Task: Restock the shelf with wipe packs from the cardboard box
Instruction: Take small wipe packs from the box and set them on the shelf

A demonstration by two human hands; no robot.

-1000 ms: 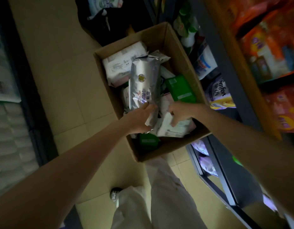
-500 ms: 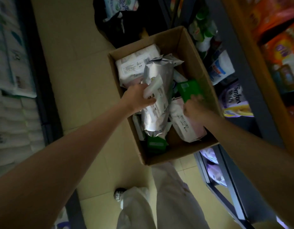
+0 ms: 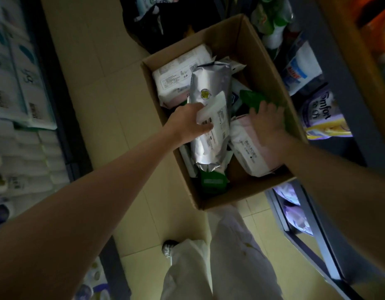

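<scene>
A white wipe pack [image 3: 215, 114] is gripped by the left hand [image 3: 188, 124] for removal; a pink pack [image 3: 250, 148] is pressed flat-fingered by the right hand [image 3: 266, 124], apparently steadying the box [image 3: 271, 68].

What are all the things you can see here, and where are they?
cardboard box: one, brown, open on the floor
silver pack: one, shiny, lying in the box's middle
small white pack: one, on the silver pack
pink-and-white pack: one, box's right side
white pack: one, box's far left
green packs: at least two, tucked low
purple bag: one, right shelf
left hand: grips the small white pack
right hand: rests on the pink-and-white pack
</scene>
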